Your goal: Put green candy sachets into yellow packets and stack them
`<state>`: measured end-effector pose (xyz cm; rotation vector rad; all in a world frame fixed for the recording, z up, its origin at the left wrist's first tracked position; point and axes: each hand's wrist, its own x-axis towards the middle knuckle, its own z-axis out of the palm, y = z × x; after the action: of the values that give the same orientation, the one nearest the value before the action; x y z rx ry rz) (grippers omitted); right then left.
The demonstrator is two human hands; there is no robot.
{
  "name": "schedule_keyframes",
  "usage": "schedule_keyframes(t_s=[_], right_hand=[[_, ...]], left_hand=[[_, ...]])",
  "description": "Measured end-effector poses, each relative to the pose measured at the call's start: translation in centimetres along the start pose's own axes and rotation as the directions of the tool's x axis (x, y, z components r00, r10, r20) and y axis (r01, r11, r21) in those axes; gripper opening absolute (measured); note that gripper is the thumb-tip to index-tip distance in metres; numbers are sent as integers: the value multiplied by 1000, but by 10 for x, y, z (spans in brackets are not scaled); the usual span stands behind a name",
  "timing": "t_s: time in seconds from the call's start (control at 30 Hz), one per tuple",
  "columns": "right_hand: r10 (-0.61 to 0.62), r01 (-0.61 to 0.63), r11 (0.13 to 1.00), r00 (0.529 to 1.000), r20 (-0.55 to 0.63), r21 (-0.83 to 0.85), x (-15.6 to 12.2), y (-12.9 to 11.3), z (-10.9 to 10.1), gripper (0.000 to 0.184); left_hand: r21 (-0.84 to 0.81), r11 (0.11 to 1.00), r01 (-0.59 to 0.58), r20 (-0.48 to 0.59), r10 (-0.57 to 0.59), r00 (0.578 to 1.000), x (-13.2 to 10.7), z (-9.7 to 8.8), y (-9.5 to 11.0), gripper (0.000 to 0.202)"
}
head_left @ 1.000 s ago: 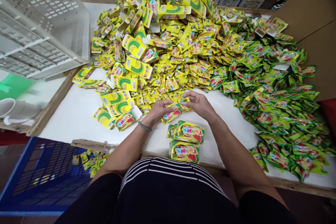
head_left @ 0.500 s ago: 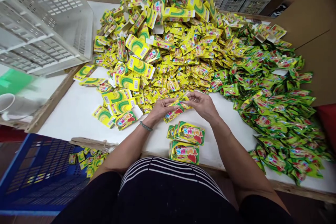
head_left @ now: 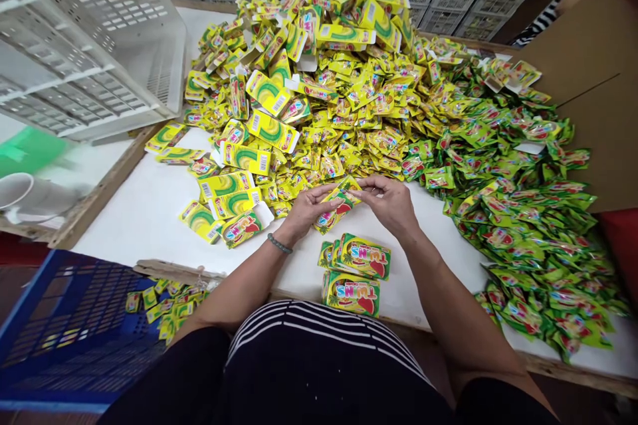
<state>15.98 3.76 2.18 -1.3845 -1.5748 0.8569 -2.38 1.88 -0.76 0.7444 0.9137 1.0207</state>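
- Centre of frame, just above the near edge of the counter (head_left: 144, 212): left hand (head_left: 304, 209) and right hand (head_left: 393, 202) meet on one small yellow-green carton (head_left: 335, 204). Cannot tell whether it touches the surface.
- Left fingers curled round the carton's lower end. Right fingers pinched on its upper end. Both hands closed on it, neither free. Flap state not readable.
- Handling, judged: thin printed card, very light, stiff along the folds, but likely to crush if squeezed on the broad faces. Glossy print probably a little slippery. Best taken by narrow edges or corners, with light pressure.
- Just below the hands: stacked cartons (head_left: 355, 273), lying flat, apart from the held one.
- Left of the hands: flat carton blanks (head_left: 226, 186), some touching the heap.
- Upper centre: heap of yellow sachets (head_left: 349, 106). Right side: green sachets (head_left: 523, 212). The two merge.
- Upper left: white crate (head_left: 84, 46), tilted.
- Lower left: blue crate (head_left: 60, 319), below counter level, with a few sachets inside.
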Motion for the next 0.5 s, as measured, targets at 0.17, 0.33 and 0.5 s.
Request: schedule_keyframes(t_s=[0.17,0.33,0.5], right_hand=[[-66,57,994,993,95,89,3,-1,-3,26],[56,-100,974,976,212,204,8,0,-4,32],[113,-176,966,947,301,190,6,-9,-6,32]], left_hand=[[86,996,-31,127,20,992,-6,5,7,51],[113,991,-68,147,51,988,-5,4,5,49],[169,983,-77,105,59,993,-2,1,2,46]])
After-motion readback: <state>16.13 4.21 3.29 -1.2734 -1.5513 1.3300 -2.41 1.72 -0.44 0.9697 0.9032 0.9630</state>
